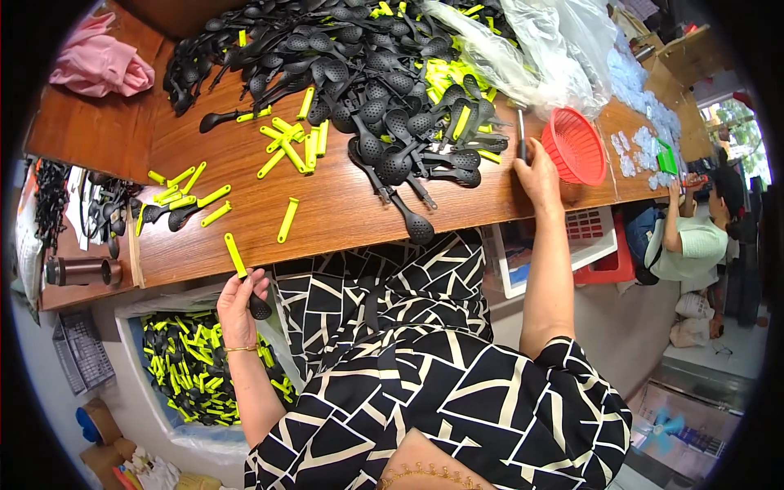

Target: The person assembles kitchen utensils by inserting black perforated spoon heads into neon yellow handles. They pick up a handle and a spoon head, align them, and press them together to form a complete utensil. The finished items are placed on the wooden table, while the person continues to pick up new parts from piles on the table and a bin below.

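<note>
At the table's front edge, my left hand (239, 306) grips a black spoon by its yellow-green handle (234, 255), with the dark bowl (260, 309) hanging by my fingers. My right hand (539, 178) lies on the table at the right, closed round a slim tool with a dark handle and a thin metal shaft (521, 126); its exact kind is unclear. Between my hands spreads a heap of black slotted spoons (367, 82). Loose yellow-green handle pieces (287, 147) lie left of it, and one piece (287, 220) rests nearer me.
A red plastic basket (578, 151) stands beside my right hand, near clear plastic bags (555, 49). Below the table's left side, a lined bin (131, 343) holds many spoons with yellow-green handles. Pink cloth (102, 61) lies far left. Another person (694, 233) sits at the right.
</note>
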Motion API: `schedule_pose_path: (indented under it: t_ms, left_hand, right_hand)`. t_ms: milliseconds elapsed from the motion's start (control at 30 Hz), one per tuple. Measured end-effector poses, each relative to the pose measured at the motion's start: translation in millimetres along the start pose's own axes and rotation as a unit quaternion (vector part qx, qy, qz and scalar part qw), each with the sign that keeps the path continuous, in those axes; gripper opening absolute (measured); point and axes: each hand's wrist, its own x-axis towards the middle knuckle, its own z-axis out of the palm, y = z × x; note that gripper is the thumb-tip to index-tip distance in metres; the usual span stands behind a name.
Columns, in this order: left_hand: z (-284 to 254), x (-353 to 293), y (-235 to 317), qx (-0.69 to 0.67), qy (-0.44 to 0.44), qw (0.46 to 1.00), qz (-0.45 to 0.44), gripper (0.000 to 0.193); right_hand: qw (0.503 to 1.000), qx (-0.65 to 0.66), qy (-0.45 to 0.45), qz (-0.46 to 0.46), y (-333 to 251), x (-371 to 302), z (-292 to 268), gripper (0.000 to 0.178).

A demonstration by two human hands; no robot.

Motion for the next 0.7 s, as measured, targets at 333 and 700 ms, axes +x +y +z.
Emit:
schedule_pose_path:
  t_ms: [333,700]
  left_hand:
    - [-3.3,-2.5,9.0,0.054,-0.001,0.999,-0.004,0.025]
    - [-7.9,9.7,28.4,0.013,-0.027,0.997,-0.072,0.020]
  right_hand:
    - [0.802,0.589,-0.078,0.055,-115.9,-83.6,16.2,0.041]
    - [0.794,0.368,-0.272,-0.401,-299.9,-139.4,49.3,0.043]
